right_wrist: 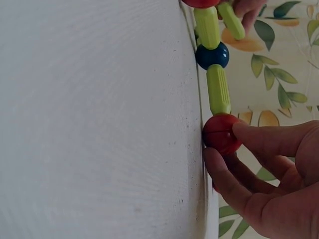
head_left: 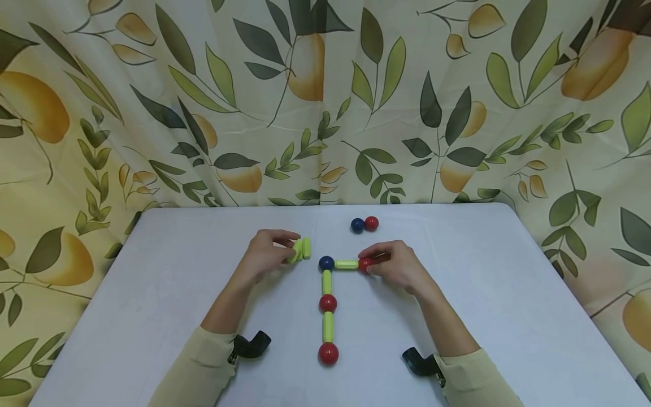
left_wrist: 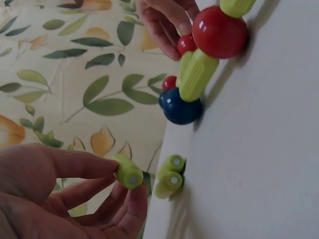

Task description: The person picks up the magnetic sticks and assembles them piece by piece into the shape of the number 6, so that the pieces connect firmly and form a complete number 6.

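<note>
My left hand pinches a lime-green magnetic rod between thumb and fingers, lifted off the table. Beside it, two more green rods lie side by side. At the centre stands an L-shaped chain: a red ball, a rod, another red ball, a rod, and a blue ball at the corner. From that corner a rod runs right to a third red ball. My right hand grips that ball, which touches the rod's end.
Near the back edge of the white table, a loose blue ball and a red ball sit touching. A curtain with a fruit and leaf print hangs behind. Black wrist cameras stick out from both sleeves.
</note>
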`<state>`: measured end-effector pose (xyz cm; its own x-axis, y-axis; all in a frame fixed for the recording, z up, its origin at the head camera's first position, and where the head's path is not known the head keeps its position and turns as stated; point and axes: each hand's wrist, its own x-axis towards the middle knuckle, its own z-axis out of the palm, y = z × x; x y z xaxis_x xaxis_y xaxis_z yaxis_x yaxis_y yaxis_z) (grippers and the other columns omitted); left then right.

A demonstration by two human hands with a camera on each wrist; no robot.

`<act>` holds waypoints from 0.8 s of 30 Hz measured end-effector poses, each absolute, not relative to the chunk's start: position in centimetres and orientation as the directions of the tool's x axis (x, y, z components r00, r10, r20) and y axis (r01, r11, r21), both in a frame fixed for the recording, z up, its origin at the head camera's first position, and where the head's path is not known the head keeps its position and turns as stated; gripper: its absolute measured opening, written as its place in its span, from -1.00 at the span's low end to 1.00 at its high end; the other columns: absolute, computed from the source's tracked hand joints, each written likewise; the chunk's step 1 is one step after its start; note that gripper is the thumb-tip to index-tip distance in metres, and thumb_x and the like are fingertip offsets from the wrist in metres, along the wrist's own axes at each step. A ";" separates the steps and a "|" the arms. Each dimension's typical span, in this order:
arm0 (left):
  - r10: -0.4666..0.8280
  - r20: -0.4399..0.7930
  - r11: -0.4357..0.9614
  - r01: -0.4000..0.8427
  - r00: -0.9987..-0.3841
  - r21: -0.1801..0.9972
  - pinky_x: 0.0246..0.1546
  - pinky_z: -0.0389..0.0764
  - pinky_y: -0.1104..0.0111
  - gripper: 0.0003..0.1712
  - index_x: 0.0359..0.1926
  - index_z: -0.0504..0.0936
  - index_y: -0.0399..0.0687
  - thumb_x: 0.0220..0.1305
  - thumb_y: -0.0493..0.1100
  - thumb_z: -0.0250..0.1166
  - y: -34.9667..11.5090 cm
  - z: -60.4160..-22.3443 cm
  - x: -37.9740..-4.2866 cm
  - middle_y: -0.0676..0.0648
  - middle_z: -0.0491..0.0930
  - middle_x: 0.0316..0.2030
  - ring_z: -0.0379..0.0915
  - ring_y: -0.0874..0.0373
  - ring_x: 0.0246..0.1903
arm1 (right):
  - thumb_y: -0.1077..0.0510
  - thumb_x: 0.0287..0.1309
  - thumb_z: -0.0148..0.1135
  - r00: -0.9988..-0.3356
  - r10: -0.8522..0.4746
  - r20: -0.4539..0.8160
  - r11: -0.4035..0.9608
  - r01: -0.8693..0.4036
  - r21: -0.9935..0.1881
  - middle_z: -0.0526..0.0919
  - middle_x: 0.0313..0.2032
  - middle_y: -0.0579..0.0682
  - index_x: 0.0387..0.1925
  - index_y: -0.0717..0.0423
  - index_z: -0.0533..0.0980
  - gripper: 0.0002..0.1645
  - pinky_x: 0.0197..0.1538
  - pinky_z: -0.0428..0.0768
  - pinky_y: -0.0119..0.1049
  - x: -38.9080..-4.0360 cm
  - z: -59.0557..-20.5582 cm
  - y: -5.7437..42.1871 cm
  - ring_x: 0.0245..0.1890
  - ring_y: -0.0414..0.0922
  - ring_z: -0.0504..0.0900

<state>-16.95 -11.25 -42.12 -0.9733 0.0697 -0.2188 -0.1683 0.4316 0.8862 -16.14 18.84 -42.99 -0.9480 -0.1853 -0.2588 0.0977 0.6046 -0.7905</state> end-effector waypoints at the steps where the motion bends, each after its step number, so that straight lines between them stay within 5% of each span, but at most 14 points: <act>1: 0.093 -0.218 0.425 -0.160 -0.971 0.891 -0.14 0.77 0.17 -0.59 0.11 0.76 -0.11 0.25 -0.38 0.34 -11.0 -42.0 -16.8 -0.19 0.66 -0.05 0.60 0.00 -0.13 | 0.31 0.23 0.42 -0.948 -0.186 -0.258 0.605 0.097 -0.790 0.75 -0.01 0.12 0.03 0.10 0.74 -0.68 -0.05 0.65 -0.27 -16.1 -43.0 18.8 -0.01 0.03 0.66; 24: 0.525 -0.245 0.496 0.058 -0.815 0.866 -0.19 0.67 0.29 -0.64 0.06 0.78 -0.07 0.27 -0.40 0.34 -5.7 -40.4 -14.8 -0.01 0.69 -0.14 0.56 0.08 -0.15 | 0.28 0.26 0.40 -0.947 -0.201 -0.252 0.605 0.083 -0.792 0.77 -0.02 0.09 0.02 0.09 0.74 -0.70 0.00 0.62 -0.22 -16.0 -42.8 19.1 -0.02 0.01 0.66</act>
<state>-14.85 -5.71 -40.37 -0.8152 0.5246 -0.2455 0.0582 0.4958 0.8665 -16.01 19.13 -42.76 -0.9465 -0.2010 -0.2523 0.0828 0.6046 -0.7922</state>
